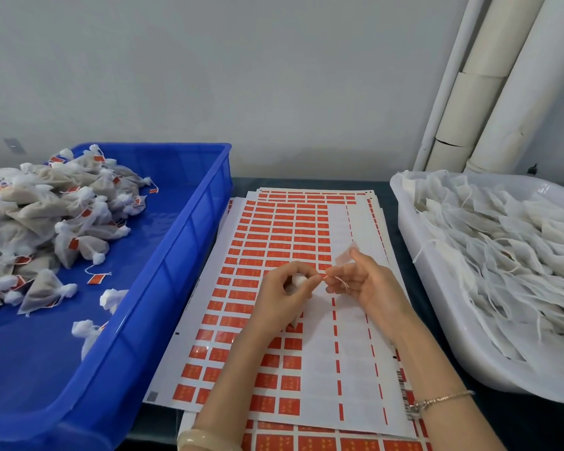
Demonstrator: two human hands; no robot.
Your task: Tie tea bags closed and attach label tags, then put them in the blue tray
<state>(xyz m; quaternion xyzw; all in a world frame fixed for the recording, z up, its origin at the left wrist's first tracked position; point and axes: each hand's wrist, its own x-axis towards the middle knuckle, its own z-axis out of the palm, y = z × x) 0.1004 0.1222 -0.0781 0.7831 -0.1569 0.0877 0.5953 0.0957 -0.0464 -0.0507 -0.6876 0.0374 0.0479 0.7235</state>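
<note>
At the far left, the blue tray (189,222) is set on the desk (306,182), and finished tea bags (46,206), knotted and tagged in red, are heaped in its left part. Just beside it, label sheets (274,229) are spread, with the right-hand columns stripped of their red labels. Above the sheets, the left hand (284,297) is curled round a tea bag (298,280). Its grip is closed on the bag, and the gathered white top is shown between thumb and fingers. A thin string (341,283) is led from the bag to the right hand (368,288), where it is pinched at the fingertips. A pale slip (347,253) is also held up in that grip; whether it is a label or backing cannot be told. At the far right, a white tub (430,304) is filled with untied bags (502,239).

The step in hand is judged to be the tagging of the string end. A steady pinch is called for next, so that a label can be folded squarely over the string before the bag is passed left to the tray.
</note>
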